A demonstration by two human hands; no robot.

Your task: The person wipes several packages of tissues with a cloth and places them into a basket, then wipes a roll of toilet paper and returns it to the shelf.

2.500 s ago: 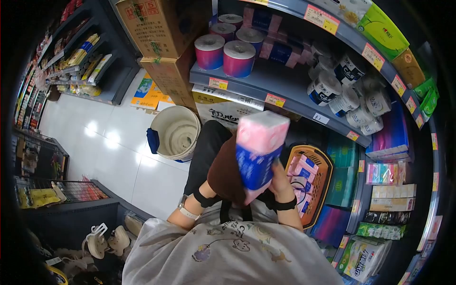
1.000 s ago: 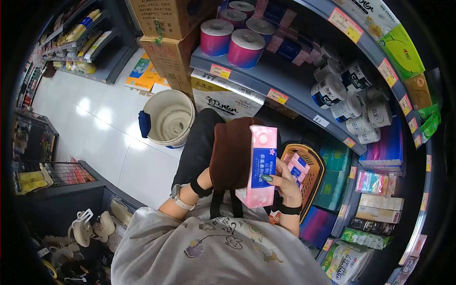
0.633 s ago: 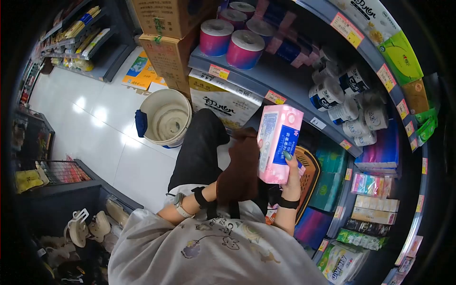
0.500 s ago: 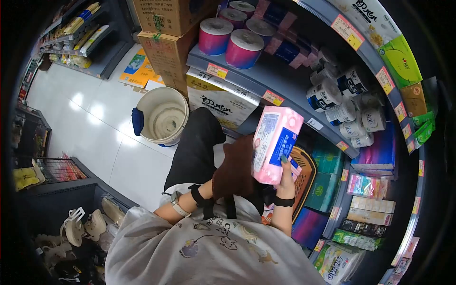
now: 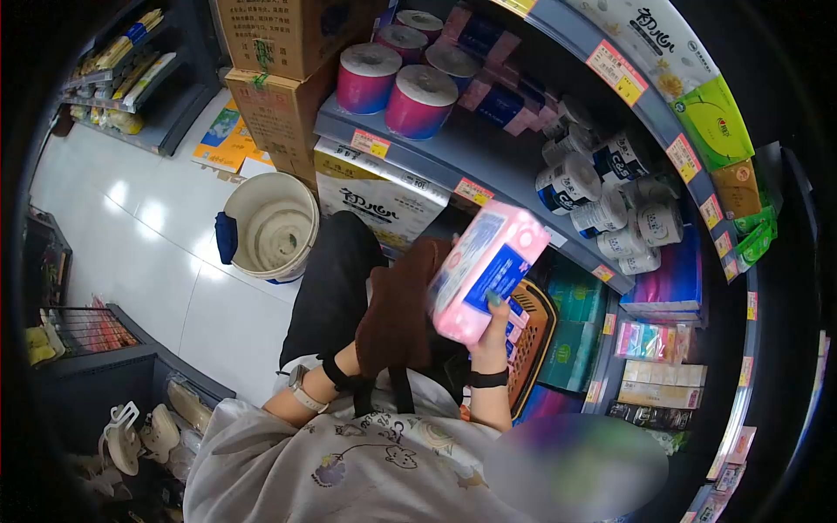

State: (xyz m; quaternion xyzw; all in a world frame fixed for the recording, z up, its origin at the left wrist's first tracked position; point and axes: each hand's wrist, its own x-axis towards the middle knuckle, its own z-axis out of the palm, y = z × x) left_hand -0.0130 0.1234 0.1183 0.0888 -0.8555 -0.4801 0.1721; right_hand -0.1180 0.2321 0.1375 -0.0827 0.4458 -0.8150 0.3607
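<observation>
A pink tissue pack (image 5: 494, 261) with a blue label is tilted in front of my lap. My right hand (image 5: 493, 336) grips its lower right side, thumb lying over the label. A brown cloth (image 5: 397, 309) covers my left hand, hiding its fingers; only the wrist, with a watch and a black band, shows. The cloth's upper end lies right beside the pack's left side. Below the pack, a brown basket (image 5: 534, 336) sits between me and the shelf, with more pink packs partly visible near its rim.
Ahead, a grey shelf (image 5: 418, 157) holds pink-wrapped rolls (image 5: 418, 103) and white tissue rolls (image 5: 567, 185). A white bucket (image 5: 270, 228) stands on the floor at left, beside stacked cardboard boxes (image 5: 279, 113). Sandals (image 5: 126, 436) fill a low bin at lower left.
The tissue pack has tipped further to the right, toward the shelf, still in my right hand. The cloth-covered left hand stays beside it. The whole view has shifted slightly.
</observation>
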